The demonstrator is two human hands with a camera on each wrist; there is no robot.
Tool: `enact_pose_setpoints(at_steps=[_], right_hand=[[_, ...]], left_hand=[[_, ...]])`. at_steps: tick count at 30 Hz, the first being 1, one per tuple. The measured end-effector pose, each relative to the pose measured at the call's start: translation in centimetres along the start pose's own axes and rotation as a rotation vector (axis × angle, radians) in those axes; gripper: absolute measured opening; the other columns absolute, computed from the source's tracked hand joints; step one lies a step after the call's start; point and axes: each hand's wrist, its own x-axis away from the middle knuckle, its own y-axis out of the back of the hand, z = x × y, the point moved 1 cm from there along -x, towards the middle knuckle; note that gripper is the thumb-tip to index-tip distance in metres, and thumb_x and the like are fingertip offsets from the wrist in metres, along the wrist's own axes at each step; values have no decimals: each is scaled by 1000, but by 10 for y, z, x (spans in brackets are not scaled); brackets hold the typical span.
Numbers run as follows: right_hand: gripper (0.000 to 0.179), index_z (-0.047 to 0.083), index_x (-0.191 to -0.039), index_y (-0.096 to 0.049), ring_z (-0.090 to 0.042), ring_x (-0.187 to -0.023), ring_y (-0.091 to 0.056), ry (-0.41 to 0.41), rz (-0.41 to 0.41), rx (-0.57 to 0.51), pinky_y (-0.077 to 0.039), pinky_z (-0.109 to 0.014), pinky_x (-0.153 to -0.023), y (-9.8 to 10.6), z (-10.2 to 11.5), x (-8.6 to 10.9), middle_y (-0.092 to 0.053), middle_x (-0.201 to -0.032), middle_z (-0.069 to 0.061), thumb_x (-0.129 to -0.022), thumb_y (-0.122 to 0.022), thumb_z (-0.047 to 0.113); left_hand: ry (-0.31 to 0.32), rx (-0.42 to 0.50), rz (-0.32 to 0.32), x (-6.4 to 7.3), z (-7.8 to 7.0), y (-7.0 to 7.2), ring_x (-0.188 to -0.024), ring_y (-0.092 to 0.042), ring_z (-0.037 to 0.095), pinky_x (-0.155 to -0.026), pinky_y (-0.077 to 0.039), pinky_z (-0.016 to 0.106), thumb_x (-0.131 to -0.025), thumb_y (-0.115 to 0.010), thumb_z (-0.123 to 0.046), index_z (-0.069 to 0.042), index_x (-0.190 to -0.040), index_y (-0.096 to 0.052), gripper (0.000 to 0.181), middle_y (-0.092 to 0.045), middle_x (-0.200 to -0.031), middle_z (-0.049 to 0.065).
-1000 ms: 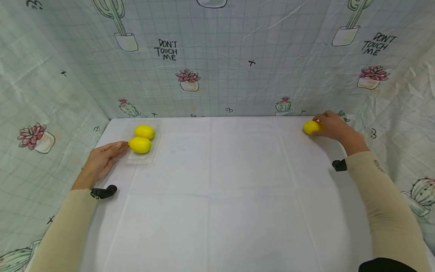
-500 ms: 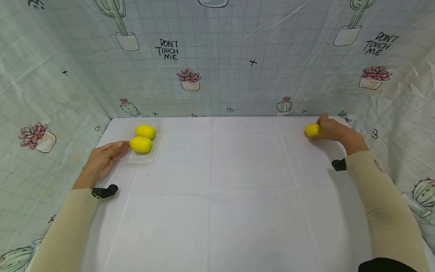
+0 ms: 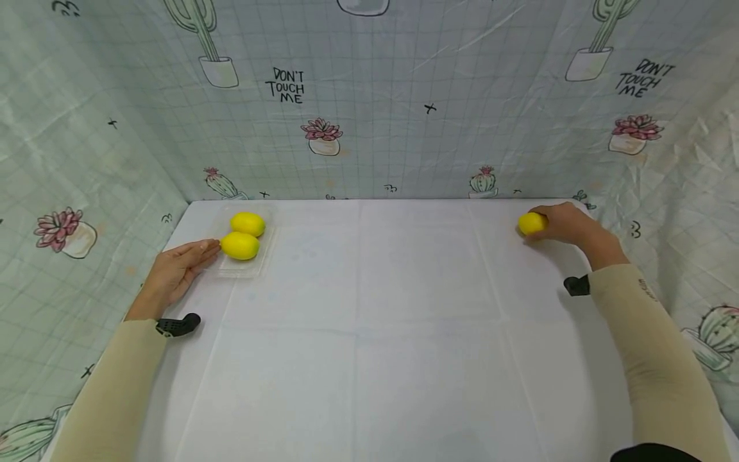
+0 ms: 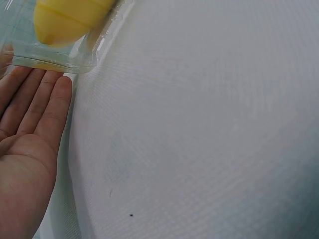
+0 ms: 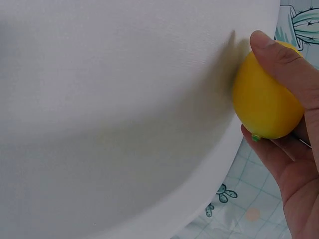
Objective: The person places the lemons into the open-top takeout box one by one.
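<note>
At the far left of the table, two lemons, a nearer one (image 3: 240, 246) and a farther one (image 3: 247, 224), lie in a clear plastic tray (image 3: 245, 272). My left hand (image 3: 178, 269) has straight fingers whose tips meet the tray's near left side. In the left wrist view the palm faces up beside the tray (image 4: 79, 67), and part of one lemon (image 4: 70, 20) shows through the plastic. At the far right corner my right hand (image 3: 571, 229) grips another lemon (image 5: 269, 99), thumb on one side and fingers on the other. Its green stem end faces the right wrist camera.
A white cloth covers the table (image 3: 369, 321). Behind it and along both sides hangs a cactus-print curtain (image 3: 375, 96). The right hand is close to the table's back right corner.
My right hand's fingers have shifted around the lemon, which has moved very slightly. The left hand and the two lemons in the tray have stayed in place.
</note>
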Motion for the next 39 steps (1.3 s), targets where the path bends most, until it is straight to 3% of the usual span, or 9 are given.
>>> enact_pose_setpoints(at_steps=[8, 17, 25, 34, 39], right_hand=[[77, -9, -133, -57, -39, -93, -55, 3, -5, 31, -50, -55, -85, -1, 3, 0, -65, -114, -28, -87, -80, 48], [68, -6, -129, -61, -31, -81, -51, 51, -33, 46, -47, -46, -74, 1, 17, -4, -66, -101, -20, -88, -79, 45], [57, -3, -128, -63, -27, -74, -50, 111, -66, 61, -46, -42, -69, 1, 31, -6, -66, -93, -13, -91, -78, 38], [52, -1, -129, -64, -23, -73, -51, 194, -70, 34, -47, -39, -70, -4, 47, -10, -69, -95, -11, -92, -78, 32], [54, -3, -133, -62, -24, -76, -53, 207, -71, 28, -51, -41, -74, -5, 55, -11, -71, -102, -15, -93, -77, 28]], left_hand=[[15, -26, -10, 0, -1, 0, -119, -67, 13, -106, -51, 30, -103, -58, -6, -2, -130, -68, 29, -72, -123, 3], [11, -3, 3, 1, 0, 0, -120, -66, 14, -107, -49, 31, -104, -56, -6, -1, -132, -66, 30, -71, -126, 4], [10, -38, -2, 1, 0, 2, -123, -64, 13, -110, -47, 30, -104, -58, -9, -4, -133, -66, 31, -71, -127, 1], [15, -24, 4, 2, 0, 2, -122, -65, 13, -109, -47, 30, -104, -57, -9, -5, -131, -68, 30, -71, -127, 1], [25, -34, -9, 2, -1, 1, -122, -64, 12, -111, -45, 30, -103, -58, -10, -4, -135, -65, 33, -70, -128, 0]])
